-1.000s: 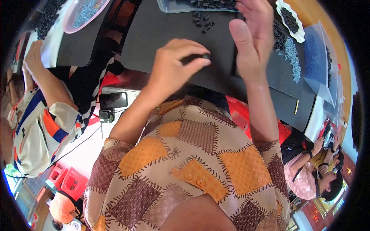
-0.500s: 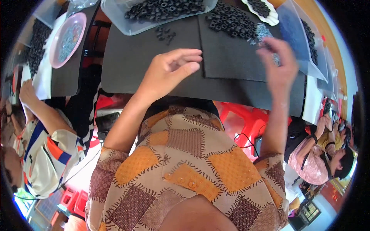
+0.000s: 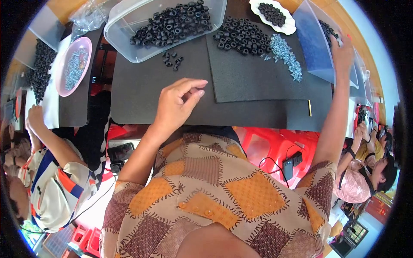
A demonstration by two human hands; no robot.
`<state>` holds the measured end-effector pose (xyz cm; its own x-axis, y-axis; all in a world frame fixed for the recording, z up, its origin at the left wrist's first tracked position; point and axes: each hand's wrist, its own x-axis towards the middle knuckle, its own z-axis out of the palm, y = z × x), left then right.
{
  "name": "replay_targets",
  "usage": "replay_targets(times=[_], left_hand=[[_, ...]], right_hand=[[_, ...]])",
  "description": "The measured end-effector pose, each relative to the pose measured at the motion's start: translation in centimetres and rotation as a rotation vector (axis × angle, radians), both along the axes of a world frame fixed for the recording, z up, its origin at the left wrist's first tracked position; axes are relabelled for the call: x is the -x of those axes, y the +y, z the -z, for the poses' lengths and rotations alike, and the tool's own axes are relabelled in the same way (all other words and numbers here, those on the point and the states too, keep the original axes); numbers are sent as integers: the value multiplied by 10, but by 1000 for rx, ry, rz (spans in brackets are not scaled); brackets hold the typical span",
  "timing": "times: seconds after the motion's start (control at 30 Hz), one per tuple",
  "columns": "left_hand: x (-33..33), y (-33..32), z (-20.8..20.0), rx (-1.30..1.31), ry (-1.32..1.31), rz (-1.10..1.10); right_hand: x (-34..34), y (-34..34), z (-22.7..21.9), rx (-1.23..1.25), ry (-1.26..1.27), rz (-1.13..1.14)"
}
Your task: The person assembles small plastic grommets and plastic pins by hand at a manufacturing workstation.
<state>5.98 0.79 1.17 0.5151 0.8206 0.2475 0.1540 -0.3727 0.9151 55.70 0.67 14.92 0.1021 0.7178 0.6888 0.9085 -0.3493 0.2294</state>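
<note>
My left hand (image 3: 178, 103) hovers over the near part of the dark table, fingers bent forward and thumb apart, with nothing between them. My right hand (image 3: 343, 53) reaches to the far right, at the rim of a translucent bin (image 3: 312, 47). Its fingertips are apart beside the black ring-like pieces (image 3: 328, 31) in that bin; whether a small piece lies between them is hard to see. On a black mat (image 3: 254, 81) between my hands lie a heap of black ring-shaped pieces (image 3: 243, 36) and a strip of small silvery-blue parts (image 3: 287, 58).
A clear tub (image 3: 124, 47) of black pieces stands at the back, with several loose black pieces (image 3: 173, 60) before it. A white scalloped dish (image 3: 289, 26) holds dark rings. A pink bowl (image 3: 60, 79) is on the left table, where another person (image 3: 56, 185) works. Red stools (image 3: 258, 146) stand below.
My right hand has moved from the silvery-blue parts rightward to the translucent bin. My left hand stays over the near table, in much the same pose. The whole view has shifted slightly.
</note>
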Motion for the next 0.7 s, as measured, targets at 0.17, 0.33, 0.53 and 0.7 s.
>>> replay_targets(times=[0.17,0.33,0.53,0.7], left_hand=[[0,-1,-2,-14,8,8],[-1,-1,-4,-2,-13,37],[-1,2,-7,65,13,67],[-3,3,-7,54,50,62]], right_hand=[[124,69,56,184,476,-622],[163,121,102,404,549,-771],[172,113,119,629,570,-781],[183,77,117,517,346,-786]])
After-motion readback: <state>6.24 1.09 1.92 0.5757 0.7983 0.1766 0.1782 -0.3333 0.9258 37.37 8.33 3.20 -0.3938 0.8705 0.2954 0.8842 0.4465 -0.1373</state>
